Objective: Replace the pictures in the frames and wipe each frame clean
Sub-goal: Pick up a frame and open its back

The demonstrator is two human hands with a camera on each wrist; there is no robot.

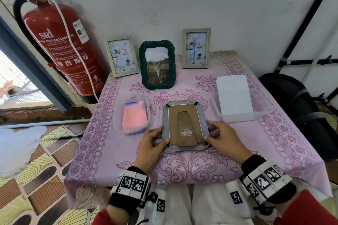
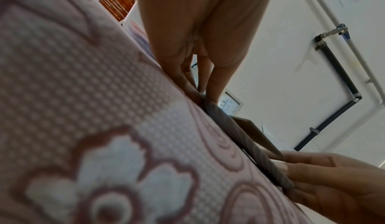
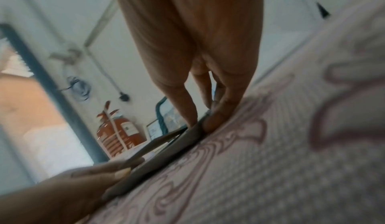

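Nearest, the left hand (image 1: 150, 147) and right hand (image 1: 224, 140) grip opposite side edges of the grey frame (image 1: 185, 126), thumbs on its back and fingers curled at its rim. It lies face down on the pink cloth (image 1: 256, 142). Beyond sit a tub (image 1: 132, 113) with a pink rag and a tray (image 1: 237, 115) of white prints; farthest, three frames stand against the wall, the green frame (image 1: 157, 65) in the middle.
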